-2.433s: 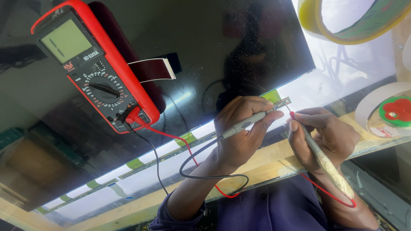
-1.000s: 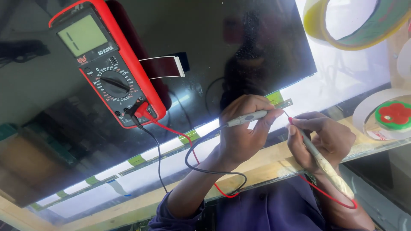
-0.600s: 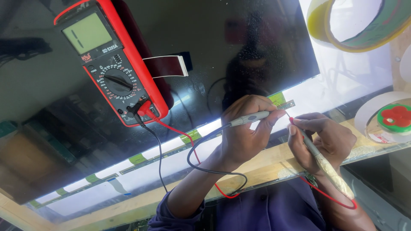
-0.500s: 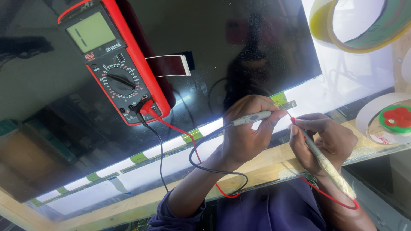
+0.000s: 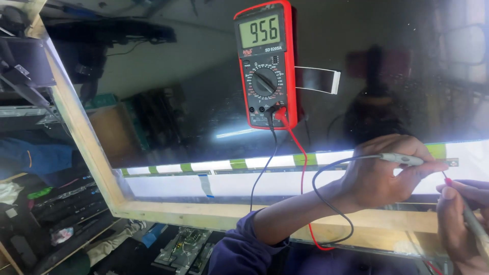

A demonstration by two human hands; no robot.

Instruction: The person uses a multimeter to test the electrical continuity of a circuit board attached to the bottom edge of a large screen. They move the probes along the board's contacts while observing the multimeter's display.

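Observation:
A red-cased multimeter [image 5: 265, 66] with a lit display lies on a dark glossy screen panel [image 5: 168, 91]. Its black lead [image 5: 265, 168] and red lead [image 5: 301, 173] run down to my hands. My left hand [image 5: 384, 170] pinches a grey probe [image 5: 405, 159], its tip on the thin strip with green tabs [image 5: 237, 164] along the panel's lower edge. My right hand [image 5: 458, 219], partly cut off at the right edge, holds a second probe [image 5: 471, 219] whose red-collared tip [image 5: 448, 182] points at the same strip, close to the left probe's tip.
A wooden frame [image 5: 86, 142] borders the panel on the left and bottom. A white flat ribbon cable [image 5: 317, 80] lies beside the meter. Circuit boards [image 5: 186, 247] and clutter sit below the frame, and dark equipment [image 5: 23, 61] stands at the far left.
The view has swung, so the meter now appears upright at top centre and more of the panel's left side shows. Both hands still hold their probes at the strip.

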